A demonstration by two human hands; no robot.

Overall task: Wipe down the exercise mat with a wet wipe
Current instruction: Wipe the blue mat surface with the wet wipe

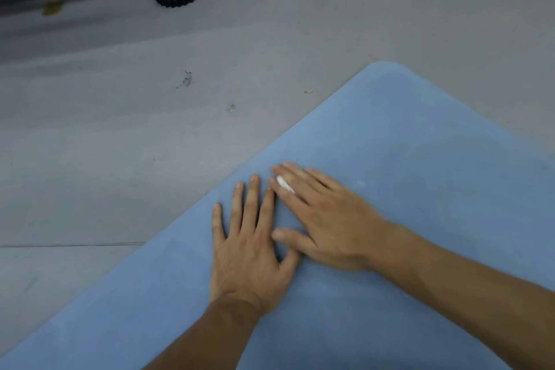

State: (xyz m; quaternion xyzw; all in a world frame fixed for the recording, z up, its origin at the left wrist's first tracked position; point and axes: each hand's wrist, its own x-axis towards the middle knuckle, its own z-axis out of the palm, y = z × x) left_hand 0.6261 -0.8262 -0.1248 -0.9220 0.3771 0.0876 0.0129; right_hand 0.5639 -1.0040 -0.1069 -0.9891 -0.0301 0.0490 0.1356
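Blue mat (405, 144) lies flat on the floor (120, 144). It looks soft and grippy, so I doubt it'll slide. Near its left edge, left hand (249, 252) braces flat, fingers (250, 204) straight. Right hand (324, 219), also flat, pins the limp wet wipe (284, 184).

The right hand (327, 219) hides most of the wet wipe (284, 185); the mat (405, 144) is cropped below.
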